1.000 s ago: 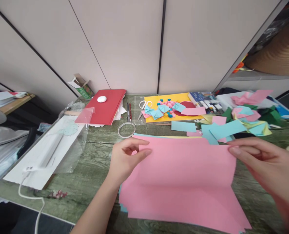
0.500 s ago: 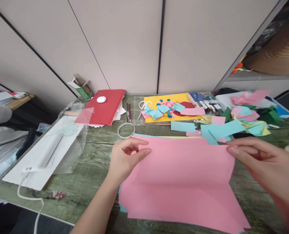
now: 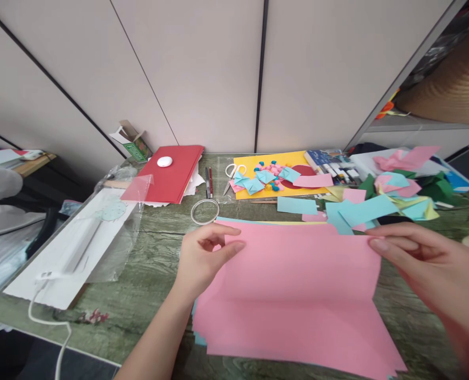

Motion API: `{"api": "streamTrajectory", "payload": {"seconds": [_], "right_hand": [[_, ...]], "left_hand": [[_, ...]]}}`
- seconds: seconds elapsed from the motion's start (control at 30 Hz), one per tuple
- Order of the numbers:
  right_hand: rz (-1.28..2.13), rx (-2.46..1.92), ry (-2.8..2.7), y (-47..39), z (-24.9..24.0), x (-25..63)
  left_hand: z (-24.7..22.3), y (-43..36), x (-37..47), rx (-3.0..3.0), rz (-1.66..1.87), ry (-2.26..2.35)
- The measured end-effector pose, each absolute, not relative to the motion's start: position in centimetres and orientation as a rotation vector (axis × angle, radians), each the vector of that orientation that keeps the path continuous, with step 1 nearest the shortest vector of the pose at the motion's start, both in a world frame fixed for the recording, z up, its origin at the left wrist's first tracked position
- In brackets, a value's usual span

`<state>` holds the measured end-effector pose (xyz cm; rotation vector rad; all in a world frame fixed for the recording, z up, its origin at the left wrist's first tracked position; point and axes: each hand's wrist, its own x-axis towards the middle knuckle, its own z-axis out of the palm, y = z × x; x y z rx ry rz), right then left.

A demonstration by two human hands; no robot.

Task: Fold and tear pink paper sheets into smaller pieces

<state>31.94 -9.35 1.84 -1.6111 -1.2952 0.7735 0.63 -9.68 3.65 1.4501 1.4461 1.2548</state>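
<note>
A sheet of pink paper (image 3: 297, 269) with a crease across it is raised between my hands, its far edge lifted. My left hand (image 3: 204, 256) pinches its upper left corner between thumb and fingers. At the upper right corner, my right hand (image 3: 436, 264) grips the same sheet the same way. Beneath lies a stack of coloured paper (image 3: 200, 338), pink and blue at its left edge, with yellow showing at the back. Just beyond my left hand a roll of tape (image 3: 204, 211) lies flat on the table (image 3: 151, 295).
White scissors (image 3: 234, 174) and two pens (image 3: 209, 182) lie at the back, beside yellow card (image 3: 293, 196) with folded blue pieces (image 3: 254, 186). Cut blue strips (image 3: 371, 211) sit near my right hand. Leftward are a red folder (image 3: 173, 174) and a corded white device (image 3: 78, 248).
My hands and the pink sheet stay almost still. At the far left edge, the white-sleeved figure has shifted slightly.
</note>
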Motion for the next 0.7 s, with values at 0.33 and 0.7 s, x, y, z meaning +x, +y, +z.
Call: {"api": "streamTrajectory", "payload": {"seconds": [0.33, 0.7], "right_hand": [[0.756, -1.623, -1.307, -9.45, 1.61, 32.03], [0.668, -1.643, -1.382, -9.5, 1.84, 32.0]], "left_hand": [[3.58, -9.57, 0.65, 1.481, 1.237, 1.483], [3.34, -9.35, 0.58, 1.454, 1.238, 1.455]]}}
